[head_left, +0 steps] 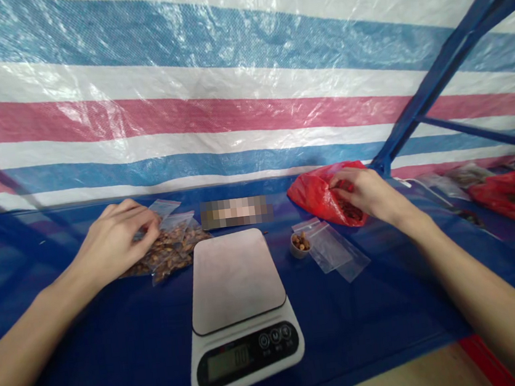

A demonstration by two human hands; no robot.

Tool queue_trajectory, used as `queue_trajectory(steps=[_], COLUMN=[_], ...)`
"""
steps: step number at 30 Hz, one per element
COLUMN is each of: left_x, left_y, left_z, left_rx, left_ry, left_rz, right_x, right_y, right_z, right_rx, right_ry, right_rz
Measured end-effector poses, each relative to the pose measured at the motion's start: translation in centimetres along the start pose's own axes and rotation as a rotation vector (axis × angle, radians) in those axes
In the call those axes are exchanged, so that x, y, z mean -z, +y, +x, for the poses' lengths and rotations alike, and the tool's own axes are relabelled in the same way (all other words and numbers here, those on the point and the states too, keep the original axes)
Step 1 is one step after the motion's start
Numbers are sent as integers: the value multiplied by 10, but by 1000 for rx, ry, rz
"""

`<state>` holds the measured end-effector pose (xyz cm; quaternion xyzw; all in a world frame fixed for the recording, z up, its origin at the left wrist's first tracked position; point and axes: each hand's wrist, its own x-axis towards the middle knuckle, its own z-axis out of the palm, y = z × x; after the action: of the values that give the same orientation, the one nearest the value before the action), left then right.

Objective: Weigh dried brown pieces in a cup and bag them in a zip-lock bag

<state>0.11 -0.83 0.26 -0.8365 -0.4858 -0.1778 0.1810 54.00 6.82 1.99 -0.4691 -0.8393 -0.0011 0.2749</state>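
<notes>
My left hand [125, 233], fingers curled, rests on clear zip bags [175, 249] filled with small brown dried pieces; its fingertips are partly hidden. At the mouth of a red plastic bag [313, 193], my right hand [362, 190] has bent fingers closed on the plastic; dark reddish-brown pieces show inside. Between the hands stands a white kitchen scale [239, 294], its plate bare and its display reading about 0.0. Right of the scale, a small clear cup [300, 246] holds brown pieces. Flat, unfilled zip bags [333, 247] lie beside it.
A blurred-out object [236, 212] lies behind the scale on the blue table [131, 350]. Striped plastic sheeting [208, 87] hangs at the back. A blue metal frame [439, 73] rises at right. Beyond it are another red bag [509, 198] and part of another person's hand.
</notes>
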Motion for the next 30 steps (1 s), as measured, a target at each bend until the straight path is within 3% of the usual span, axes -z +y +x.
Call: queue_trajectory(steps=[4, 6, 10, 14, 22, 30], left_x=[2, 2, 0, -1, 10, 0], left_y=[4, 4, 2, -1, 7, -4], left_z=[1, 2, 2, 1, 2, 0], left_rx=[33, 43, 43, 56, 77, 46], left_ry=[-29, -44, -60, -62, -108, -49], left_rz=[-9, -15, -12, -23, -90, -48], right_x=[9, 8, -6, -20, -9, -9], right_y=[-46, -71, -102, -105, -100, -99], right_z=[-1, -4, -10, -13, -11, -11], right_rx=[-19, 40, 189, 166, 203, 248], right_ry=[194, 149, -92, -222, -187, -273], right_rz=[272, 403, 561, 631, 669, 665])
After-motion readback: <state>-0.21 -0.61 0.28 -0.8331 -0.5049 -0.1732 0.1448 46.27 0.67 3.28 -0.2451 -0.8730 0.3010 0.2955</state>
